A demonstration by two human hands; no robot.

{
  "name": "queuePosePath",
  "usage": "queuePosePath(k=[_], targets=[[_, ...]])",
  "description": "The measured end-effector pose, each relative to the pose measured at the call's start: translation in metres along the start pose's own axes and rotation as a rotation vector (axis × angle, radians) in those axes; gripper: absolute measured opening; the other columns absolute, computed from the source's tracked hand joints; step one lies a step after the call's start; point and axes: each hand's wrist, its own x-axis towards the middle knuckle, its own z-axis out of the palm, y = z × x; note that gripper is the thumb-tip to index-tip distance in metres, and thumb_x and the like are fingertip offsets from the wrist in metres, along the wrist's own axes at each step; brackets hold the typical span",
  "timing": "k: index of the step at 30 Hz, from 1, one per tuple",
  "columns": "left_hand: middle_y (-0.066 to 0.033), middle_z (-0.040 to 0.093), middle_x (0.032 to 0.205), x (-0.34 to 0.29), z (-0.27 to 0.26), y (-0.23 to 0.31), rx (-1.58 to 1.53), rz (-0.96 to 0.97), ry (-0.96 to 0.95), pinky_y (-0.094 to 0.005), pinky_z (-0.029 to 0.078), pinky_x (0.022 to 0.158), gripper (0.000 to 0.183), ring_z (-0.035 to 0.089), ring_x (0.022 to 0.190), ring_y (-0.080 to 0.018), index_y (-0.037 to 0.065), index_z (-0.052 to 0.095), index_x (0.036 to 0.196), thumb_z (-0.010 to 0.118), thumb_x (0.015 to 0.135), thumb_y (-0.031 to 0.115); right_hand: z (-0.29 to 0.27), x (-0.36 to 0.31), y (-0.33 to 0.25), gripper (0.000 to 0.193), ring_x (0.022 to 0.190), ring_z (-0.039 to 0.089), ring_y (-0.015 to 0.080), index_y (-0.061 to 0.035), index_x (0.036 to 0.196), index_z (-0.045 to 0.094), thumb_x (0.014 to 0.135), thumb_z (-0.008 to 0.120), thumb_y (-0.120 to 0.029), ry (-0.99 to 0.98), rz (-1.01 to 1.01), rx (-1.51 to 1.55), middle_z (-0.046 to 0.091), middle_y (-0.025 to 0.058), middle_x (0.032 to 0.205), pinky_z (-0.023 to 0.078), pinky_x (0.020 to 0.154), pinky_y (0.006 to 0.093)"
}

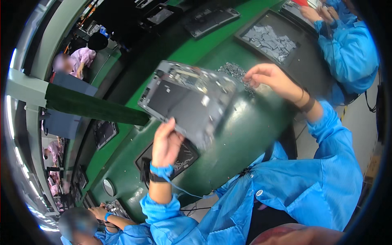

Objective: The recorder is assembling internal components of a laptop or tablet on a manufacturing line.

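Observation:
My left hand (166, 143) grips the near edge of an opened laptop base (185, 100), thumb on top. The base is tilted above the green table (237, 151). Circuit boards and small parts show along its far side, with a dark flat panel nearer to me; its right end is smeared by motion. My right hand (271, 79) is raised to the right of the base, thumb and fingertips drawn together. What they pinch, if anything, is too small to make out. Below those fingertips lies a pile of small metal pieces (232, 70).
A black tray (190, 154) with small strips sits partly under the base. Another tray (253, 25) holds many grey flat pieces. Co-workers in blue sit at right and lower left. A green-wrapped bar (94, 104) crosses from the left. Other laptop bases (212, 20) lie on the far line.

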Motion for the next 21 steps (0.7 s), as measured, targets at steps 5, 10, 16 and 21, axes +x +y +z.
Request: queuePosePath(k=[5,10,16,21], targets=[[-0.005,0.063,0.097,0.114,-0.045,0.026,-0.15,0.049,0.113,-0.0327,0.048,0.079,0.015,0.06,0.088,-0.0193,0.007,0.058,0.102,0.062,0.093,0.018,-0.047,0.089,0.0,0.023,0.082,0.064,0.0101,0.0,0.109,0.065,0.094,0.057,-0.016,-0.091,0.081,-0.162,0.07,0.0064,0.101,0.053,0.073,0.025],[-0.0049,0.063,0.092,0.199,-0.066,0.033,-0.368,0.142,0.271,-0.0334,0.046,0.079,0.012,0.057,0.084,-0.0204,0.01,0.06,0.096,0.067,0.091,0.019,-0.104,0.185,-0.016,0.023,0.078,0.063,0.0099,-0.0066,0.111,0.066,0.093,0.056,-0.018,0.187,0.148,-0.406,0.07,0.0014,0.098,0.052,0.067,0.0257],[-0.014,0.055,0.114,0.263,-0.097,0.047,-0.328,0.113,0.711,-0.0393,0.046,0.093,0.031,0.053,0.102,-0.0245,0.007,0.055,0.115,0.068,0.091,0.021,-0.166,0.278,0.023,0.047,0.112,0.059,0.0387,-0.0057,0.119,0.061,0.084,0.058,-0.036,0.666,0.319,-1.175,0.063,0.0184,0.121,0.046,0.097,0.0452],[-0.0191,0.05,0.114,0.243,-0.068,0.053,-0.213,0.207,0.621,-0.0435,0.047,0.097,0.029,0.053,0.102,-0.0303,-0.005,0.049,0.116,0.059,0.092,0.007,-0.174,0.298,0.052,0.059,0.116,0.057,0.0417,-0.0025,0.122,0.061,0.082,0.063,-0.046,0.586,0.439,-1.182,0.06,0.0235,0.125,0.044,0.1,0.046]])
